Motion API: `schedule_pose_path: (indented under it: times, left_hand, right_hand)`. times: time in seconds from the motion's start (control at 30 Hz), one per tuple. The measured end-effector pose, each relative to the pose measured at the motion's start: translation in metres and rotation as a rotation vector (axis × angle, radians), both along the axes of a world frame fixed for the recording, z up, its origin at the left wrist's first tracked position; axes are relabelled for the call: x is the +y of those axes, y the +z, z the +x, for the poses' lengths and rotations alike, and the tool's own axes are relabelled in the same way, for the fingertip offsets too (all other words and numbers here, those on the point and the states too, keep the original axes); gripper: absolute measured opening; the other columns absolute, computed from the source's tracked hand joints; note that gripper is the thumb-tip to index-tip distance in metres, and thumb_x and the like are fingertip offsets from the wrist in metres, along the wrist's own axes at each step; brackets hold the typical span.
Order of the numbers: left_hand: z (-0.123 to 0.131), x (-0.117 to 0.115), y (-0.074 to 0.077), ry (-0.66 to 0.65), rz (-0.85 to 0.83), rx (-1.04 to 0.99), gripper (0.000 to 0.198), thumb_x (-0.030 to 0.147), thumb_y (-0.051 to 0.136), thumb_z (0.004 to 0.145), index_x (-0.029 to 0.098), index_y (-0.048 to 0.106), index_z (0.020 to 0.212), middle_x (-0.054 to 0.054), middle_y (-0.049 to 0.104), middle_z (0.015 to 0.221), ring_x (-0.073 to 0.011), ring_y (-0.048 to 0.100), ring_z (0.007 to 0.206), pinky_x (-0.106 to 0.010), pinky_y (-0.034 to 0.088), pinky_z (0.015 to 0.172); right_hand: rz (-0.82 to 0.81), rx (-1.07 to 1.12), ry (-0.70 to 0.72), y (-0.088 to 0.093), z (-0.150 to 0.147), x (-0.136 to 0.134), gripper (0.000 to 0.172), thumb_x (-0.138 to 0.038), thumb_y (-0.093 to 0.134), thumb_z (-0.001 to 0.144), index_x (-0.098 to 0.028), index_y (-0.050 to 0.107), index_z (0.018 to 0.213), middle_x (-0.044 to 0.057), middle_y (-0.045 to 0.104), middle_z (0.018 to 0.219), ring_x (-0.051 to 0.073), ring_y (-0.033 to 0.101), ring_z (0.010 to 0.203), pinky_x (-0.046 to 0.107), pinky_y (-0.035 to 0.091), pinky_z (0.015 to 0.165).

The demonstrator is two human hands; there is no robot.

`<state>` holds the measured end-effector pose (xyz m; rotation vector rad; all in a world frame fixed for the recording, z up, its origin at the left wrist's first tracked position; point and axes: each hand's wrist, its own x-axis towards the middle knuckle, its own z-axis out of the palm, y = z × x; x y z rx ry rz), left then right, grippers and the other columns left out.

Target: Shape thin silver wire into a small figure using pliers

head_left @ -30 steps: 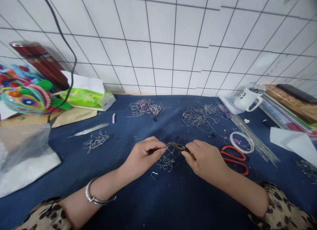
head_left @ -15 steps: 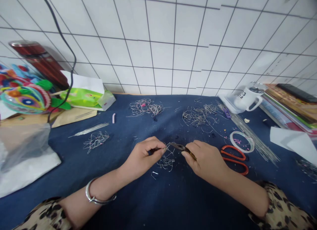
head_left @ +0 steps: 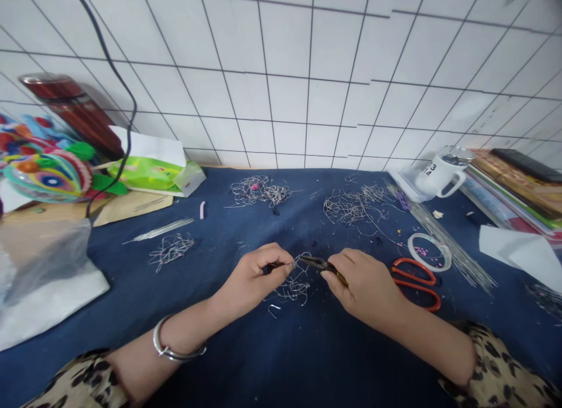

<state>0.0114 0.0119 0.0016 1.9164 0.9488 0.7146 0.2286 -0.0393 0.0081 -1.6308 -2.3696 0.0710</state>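
My left hand (head_left: 259, 275) is closed, thumb and forefinger pinching a thin silvery wire (head_left: 302, 273) that is bent into loops. In my right hand (head_left: 362, 279) is a pair of pliers (head_left: 322, 263), its dark narrow jaws pointing left at the wire. Whether the jaw tips grip the wire I cannot tell. Below the fingertips a small tangle of bent wire (head_left: 293, 290) lies on the dark blue cloth (head_left: 351, 355). A little hook-shaped wire piece (head_left: 274, 308) rests just in front of it.
Red-handled scissors (head_left: 417, 285) and a white ring-shaped dish (head_left: 428, 252) with pink beads lie right of my right hand. Straight wires (head_left: 456, 250) run beyond them. Wire heaps (head_left: 351, 206) sit farther back. A white mug (head_left: 443, 174) stands back right, a plastic bag (head_left: 48, 279) far left.
The plier jaws have shifted very slightly left, closer to my left fingertips. Otherwise both hands keep nearly the same position and grip.
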Motion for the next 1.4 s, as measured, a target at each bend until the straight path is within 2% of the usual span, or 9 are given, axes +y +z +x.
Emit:
schedule_pose_path:
  times: [0.23,0.37,0.57,0.8,1.13,1.4]
  left_hand:
    - [-0.0019,0.0007,-0.0024,0.002,-0.019,-0.003,0.014,0.016,0.049,0.084,0.016,0.062,0.078,0.0,0.051,0.073,-0.0102,0.048,0.065,-0.023,0.038,0.062]
    - [-0.0014,0.0013,-0.0013,-0.02,0.017,0.02,0.014,0.016,0.049,0.084,0.015,0.062,0.078,0.0,0.052,0.072,-0.0109,0.049,0.066,-0.024,0.038,0.063]
    - [-0.0004,0.0013,0.0011,-0.08,0.051,0.079,0.015,0.015,0.048,0.083,0.015,0.062,0.078,-0.001,0.052,0.072,-0.0117,0.05,0.066,-0.025,0.039,0.063]
    - [-0.0006,0.0017,0.0006,-0.121,0.037,0.101,0.014,0.011,0.047,0.082,0.015,0.06,0.077,-0.001,0.053,0.073,-0.0116,0.049,0.067,-0.025,0.039,0.064]
    - [-0.0021,0.0023,0.0013,-0.192,-0.103,0.074,0.014,0.015,0.046,0.083,0.015,0.059,0.077,0.0,0.051,0.074,-0.0103,0.047,0.065,-0.022,0.037,0.06]
    - [-0.0032,0.0035,0.002,-0.224,-0.09,0.079,0.015,0.018,0.045,0.084,0.014,0.058,0.077,-0.001,0.051,0.075,-0.0109,0.047,0.066,-0.023,0.038,0.061]
  right_hand:
    - [0.107,0.009,0.054,0.0003,0.0034,-0.0013,0.026,-0.035,0.039,0.088,-0.016,0.057,0.089,0.007,0.054,0.08,0.019,0.048,0.079,0.032,0.037,0.072]
    - [0.171,-0.09,0.114,-0.0005,0.0036,-0.002,0.027,-0.035,0.039,0.088,-0.015,0.057,0.092,0.007,0.054,0.082,0.02,0.046,0.079,0.034,0.036,0.072]
    - [0.241,-0.214,0.109,-0.0036,0.0032,-0.0013,0.028,-0.035,0.038,0.088,-0.014,0.056,0.096,0.009,0.053,0.084,0.022,0.045,0.081,0.036,0.034,0.071]
    - [0.234,-0.212,0.143,-0.0056,0.0043,0.0009,0.028,-0.035,0.039,0.088,-0.014,0.056,0.095,0.009,0.053,0.085,0.022,0.045,0.083,0.037,0.034,0.073]
    - [0.279,-0.202,0.236,-0.0086,0.0085,0.0054,0.027,-0.035,0.043,0.087,-0.014,0.057,0.097,0.009,0.052,0.086,0.022,0.044,0.083,0.036,0.034,0.073]
    - [0.323,-0.251,0.256,-0.0045,0.0089,0.0051,0.027,-0.034,0.043,0.087,-0.014,0.057,0.096,0.007,0.051,0.079,0.019,0.041,0.076,0.034,0.031,0.068]
